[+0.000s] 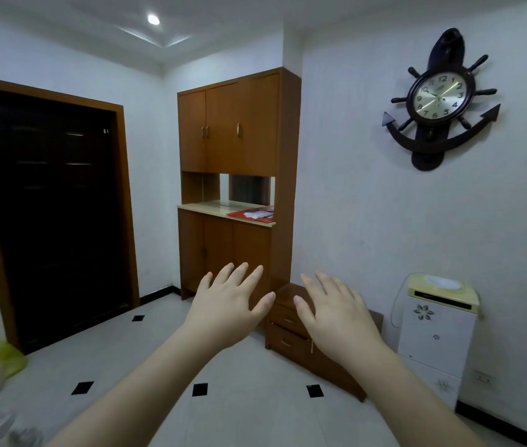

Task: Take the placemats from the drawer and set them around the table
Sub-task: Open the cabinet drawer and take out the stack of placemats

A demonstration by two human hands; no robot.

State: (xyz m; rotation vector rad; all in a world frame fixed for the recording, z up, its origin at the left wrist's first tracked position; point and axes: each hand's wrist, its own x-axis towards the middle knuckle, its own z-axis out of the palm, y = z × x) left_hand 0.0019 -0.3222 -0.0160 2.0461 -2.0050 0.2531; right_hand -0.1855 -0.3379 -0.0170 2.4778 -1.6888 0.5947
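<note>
At your far left stands a dark doorway (52,214) in a brown frame, and low beside it, at the picture's edge, a blurred yellow-green bag (2,354) lies on the tiled floor (146,356). Next comes the tall wooden cabinet (236,124) against the back wall, its doors closed, with a red paper (250,214) lying on its shelf. Your left hand (226,304) is stretched out in front of you, back up, fingers spread and straight, gripping nothing. Your right hand (336,314) mirrors it just beside, thumbs nearly meeting, likewise released and empty; both look held out in readiness, likely aimed at the small drawer chest (291,330) on the floor behind them. Its two drawers are closed, so the placemats, if they are inside, cannot be seen, and no table is in view. Judging from this, the task has barely begun: you need to step closer and pull a drawer by its handle. Farther right, a white and yellow appliance (439,321) stands against the wall, and an anchor-shaped clock (439,98) hangs above it
</note>
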